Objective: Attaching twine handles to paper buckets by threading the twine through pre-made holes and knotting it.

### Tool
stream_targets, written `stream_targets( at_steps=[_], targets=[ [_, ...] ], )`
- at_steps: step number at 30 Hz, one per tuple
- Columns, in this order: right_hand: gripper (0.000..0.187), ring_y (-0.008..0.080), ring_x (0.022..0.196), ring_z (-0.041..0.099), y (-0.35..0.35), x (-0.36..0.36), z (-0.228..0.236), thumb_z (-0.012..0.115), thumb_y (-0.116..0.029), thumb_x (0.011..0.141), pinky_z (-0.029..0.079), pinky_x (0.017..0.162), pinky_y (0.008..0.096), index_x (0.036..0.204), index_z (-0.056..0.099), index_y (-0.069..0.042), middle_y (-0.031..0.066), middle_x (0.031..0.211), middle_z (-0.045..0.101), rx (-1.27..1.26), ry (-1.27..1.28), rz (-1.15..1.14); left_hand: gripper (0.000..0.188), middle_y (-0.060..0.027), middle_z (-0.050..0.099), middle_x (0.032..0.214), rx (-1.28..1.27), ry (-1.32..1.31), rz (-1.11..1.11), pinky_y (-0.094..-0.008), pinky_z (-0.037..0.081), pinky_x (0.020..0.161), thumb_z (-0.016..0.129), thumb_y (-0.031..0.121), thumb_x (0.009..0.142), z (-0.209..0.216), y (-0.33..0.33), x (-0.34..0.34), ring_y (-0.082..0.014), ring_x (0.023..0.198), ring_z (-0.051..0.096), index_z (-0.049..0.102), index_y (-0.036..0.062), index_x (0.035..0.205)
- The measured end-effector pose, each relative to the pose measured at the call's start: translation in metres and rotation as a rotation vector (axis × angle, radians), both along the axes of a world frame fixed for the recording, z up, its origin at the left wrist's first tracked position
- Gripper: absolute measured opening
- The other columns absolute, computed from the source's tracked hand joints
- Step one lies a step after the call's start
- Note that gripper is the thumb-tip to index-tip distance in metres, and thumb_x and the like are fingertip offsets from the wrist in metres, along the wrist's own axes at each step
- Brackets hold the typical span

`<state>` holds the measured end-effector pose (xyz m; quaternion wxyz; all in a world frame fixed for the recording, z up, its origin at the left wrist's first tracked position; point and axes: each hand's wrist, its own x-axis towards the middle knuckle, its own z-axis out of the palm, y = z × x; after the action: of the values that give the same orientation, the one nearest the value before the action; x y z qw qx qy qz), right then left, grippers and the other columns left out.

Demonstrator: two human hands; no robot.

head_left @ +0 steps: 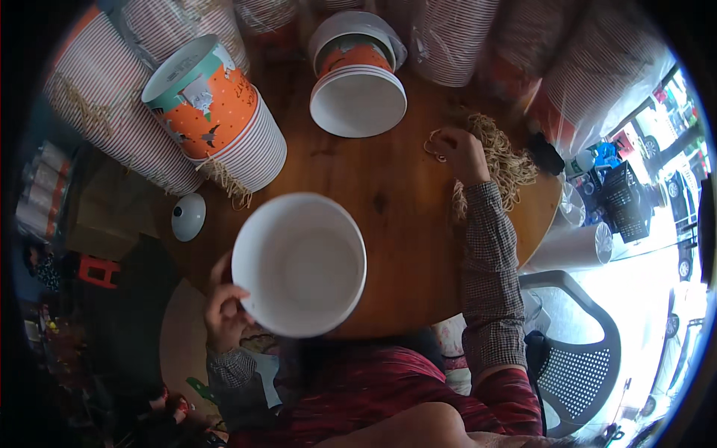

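Note:
My left hand grips the rim of a large white paper bucket, tilted so that its bare inside faces up. My right hand is closed over the far right of the table, its fingers pinching a thin beige cord. Right beside it lies a tangled heap of beige cords. At the far middle another bucket lies on its side, its white mouth toward me. To the left leans a stack of orange and green printed buckets, with cord ends hanging from it.
Tall stacks of nested buckets line the left, and plastic-wrapped stacks crowd the back. A small white bowl-shaped thing sits at the left edge of the round wooden table. A grey plastic chair stands at the right.

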<state>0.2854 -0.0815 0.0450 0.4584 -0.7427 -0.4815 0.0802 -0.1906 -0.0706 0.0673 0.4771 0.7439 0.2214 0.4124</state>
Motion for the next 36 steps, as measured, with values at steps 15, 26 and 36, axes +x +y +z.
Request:
stream_targets(
  at_steps=[15, 26, 36],
  targets=[
    [0.017, 0.0174, 0.063, 0.062, -0.004, -0.008, 0.0, 0.063, -0.016, 0.084, 0.048, 0.059, 0.0303, 0.09, 0.066, -0.001, 0.011, 0.071, 0.064, 0.178, -0.164, 0.004, 0.022, -0.0081, 0.058, 0.097, 0.634, 0.277, -0.345, -0.0378, 0.047, 0.082, 0.069, 0.006, 0.075, -0.013, -0.037, 0.24, -0.0267, 0.092, 0.057, 0.064, 0.0064, 0.097],
    [0.018, 0.0107, 0.054, 0.058, 0.023, 0.038, -0.072, 0.058, -0.011, 0.087, 0.048, 0.051, 0.0267, 0.089, 0.065, 0.005, 0.0079, 0.068, 0.064, 0.243, 0.223, 0.067, 0.008, -0.0155, 0.05, 0.091, 0.639, 0.396, -0.479, -0.0432, 0.041, 0.083, 0.054, 0.008, 0.086, -0.067, -0.038, 0.291, -0.0329, 0.091, 0.051, 0.056, 0.001, 0.088],
    [0.022, 0.0092, 0.055, 0.057, 0.02, 0.037, -0.041, 0.061, -0.019, 0.089, 0.046, 0.048, 0.0236, 0.093, 0.065, 0.003, 0.0056, 0.07, 0.064, 0.147, 0.568, 0.097, 0.017, -0.0054, 0.05, 0.091, -0.886, -0.179, -0.542, -0.0295, 0.044, 0.075, 0.05, 0.025, 0.097, -0.035, 0.009, 0.226, -0.0138, 0.075, 0.049, 0.047, 0.0078, 0.096]
  ],
)
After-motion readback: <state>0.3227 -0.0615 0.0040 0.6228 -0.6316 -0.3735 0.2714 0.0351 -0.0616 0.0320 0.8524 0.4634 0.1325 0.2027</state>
